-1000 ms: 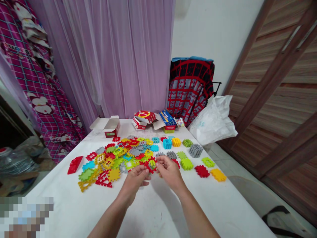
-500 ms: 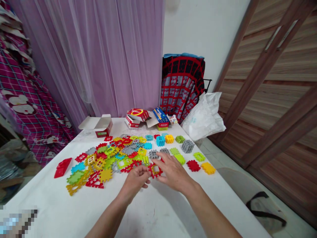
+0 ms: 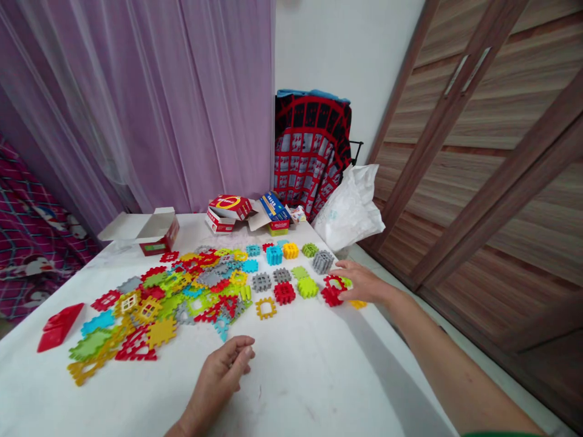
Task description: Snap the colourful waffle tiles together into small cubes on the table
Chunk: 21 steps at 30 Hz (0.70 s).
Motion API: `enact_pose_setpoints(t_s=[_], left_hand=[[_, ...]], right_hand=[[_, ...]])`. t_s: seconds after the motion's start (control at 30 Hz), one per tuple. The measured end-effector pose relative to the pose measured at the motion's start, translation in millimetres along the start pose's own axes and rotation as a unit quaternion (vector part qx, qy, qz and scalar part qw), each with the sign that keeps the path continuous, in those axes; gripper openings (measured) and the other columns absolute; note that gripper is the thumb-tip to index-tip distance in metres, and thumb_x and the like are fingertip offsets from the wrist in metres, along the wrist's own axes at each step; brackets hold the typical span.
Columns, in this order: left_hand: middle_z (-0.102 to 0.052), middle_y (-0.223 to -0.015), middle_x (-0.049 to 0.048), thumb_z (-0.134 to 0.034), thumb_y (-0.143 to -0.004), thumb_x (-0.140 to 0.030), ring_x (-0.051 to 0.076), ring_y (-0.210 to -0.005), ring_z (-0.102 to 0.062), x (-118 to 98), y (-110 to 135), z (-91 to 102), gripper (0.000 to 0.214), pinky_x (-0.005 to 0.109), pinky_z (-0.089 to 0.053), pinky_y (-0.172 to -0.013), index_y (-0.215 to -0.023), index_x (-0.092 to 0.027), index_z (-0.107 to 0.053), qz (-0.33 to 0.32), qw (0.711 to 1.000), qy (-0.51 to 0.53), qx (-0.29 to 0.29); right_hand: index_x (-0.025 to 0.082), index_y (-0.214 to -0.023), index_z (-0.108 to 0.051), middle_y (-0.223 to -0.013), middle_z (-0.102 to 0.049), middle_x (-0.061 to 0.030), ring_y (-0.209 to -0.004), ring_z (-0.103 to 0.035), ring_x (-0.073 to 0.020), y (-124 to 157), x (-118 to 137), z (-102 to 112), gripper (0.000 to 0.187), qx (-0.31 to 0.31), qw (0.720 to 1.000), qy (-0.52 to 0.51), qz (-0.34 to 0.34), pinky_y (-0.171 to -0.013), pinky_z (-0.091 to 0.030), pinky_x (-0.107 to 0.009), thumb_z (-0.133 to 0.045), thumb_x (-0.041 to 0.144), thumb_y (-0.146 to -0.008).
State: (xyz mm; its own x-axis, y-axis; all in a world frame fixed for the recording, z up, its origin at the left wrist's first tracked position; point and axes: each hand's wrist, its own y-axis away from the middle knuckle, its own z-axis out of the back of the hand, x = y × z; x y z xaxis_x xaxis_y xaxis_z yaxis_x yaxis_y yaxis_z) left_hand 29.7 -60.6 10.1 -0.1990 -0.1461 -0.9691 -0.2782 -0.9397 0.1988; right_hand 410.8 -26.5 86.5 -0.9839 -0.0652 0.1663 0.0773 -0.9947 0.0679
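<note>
My right hand (image 3: 362, 283) reaches to the right side of the table, its fingertips on a red notched frame piece (image 3: 336, 280). The frame is at a red notched piece (image 3: 331, 297); whether they touch is unclear. Partly hidden by that hand are a green piece (image 3: 347, 282) and a yellow-orange piece (image 3: 359, 304). My left hand (image 3: 223, 373) is near the front of the table, fingers loosely curled and holding nothing. Ahead of it lie a yellow square frame (image 3: 266, 308) and a blue piece (image 3: 222, 328).
A heap of coloured interlocking plastic pieces (image 3: 200, 285) covers the left middle of the white table (image 3: 291, 376). Sorted stacks, such as a grey one (image 3: 323, 261), stand to the right. Opened boxes (image 3: 159, 233) and a white bag (image 3: 350, 209) are at the back.
My hands have parted: the right moved right with the red frame, the left drew back toward me. The yellow frame now lies on the table. The view has turned right.
</note>
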Motion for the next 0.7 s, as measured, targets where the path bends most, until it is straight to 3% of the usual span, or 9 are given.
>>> enact_pose_setpoints(t_s=[0.17, 0.43, 0.7], left_hand=[[-0.067, -0.069, 0.0038, -0.065, -0.063, -0.065, 0.018, -0.059, -0.062, 6, 6, 7.7, 0.051, 0.021, -0.042, -0.038, -0.088, -0.021, -0.069, -0.015, 0.999, -0.02, -0.032], [-0.065, -0.065, 0.003, -0.063, -0.059, -0.072, 0.017, -0.055, -0.059, 3, 5, 9.0, 0.059, 0.021, -0.041, -0.037, -0.087, -0.02, -0.069, -0.004, 0.999, -0.015, -0.049], [-0.064, -0.065, 0.0023, -0.064, -0.059, -0.07, 0.017, -0.055, -0.06, 1, 4, 9.1, 0.057, 0.021, -0.04, -0.037, -0.087, -0.021, -0.069, 0.006, 0.999, -0.013, -0.048]], right_hand=[[0.03, -0.121, -0.063, -0.142, -0.045, -0.0108, -0.13, -0.037, -0.0372, 1, -7, -11, 0.061, 0.037, 0.999, 0.038, 0.012, -0.1, -0.031, -0.055, -0.073, 0.039, -0.062], [0.027, -0.123, -0.062, -0.142, -0.045, -0.014, -0.13, -0.038, -0.037, -4, -11, -24, 0.062, 0.051, 0.998, 0.042, 0.022, -0.101, -0.031, -0.054, -0.072, 0.038, -0.063], [0.028, -0.123, -0.062, -0.141, -0.047, -0.0139, -0.13, -0.038, -0.0374, -4, -7, -23, 0.063, 0.063, 0.997, 0.039, 0.013, -0.1, -0.034, -0.055, -0.073, 0.036, -0.061]])
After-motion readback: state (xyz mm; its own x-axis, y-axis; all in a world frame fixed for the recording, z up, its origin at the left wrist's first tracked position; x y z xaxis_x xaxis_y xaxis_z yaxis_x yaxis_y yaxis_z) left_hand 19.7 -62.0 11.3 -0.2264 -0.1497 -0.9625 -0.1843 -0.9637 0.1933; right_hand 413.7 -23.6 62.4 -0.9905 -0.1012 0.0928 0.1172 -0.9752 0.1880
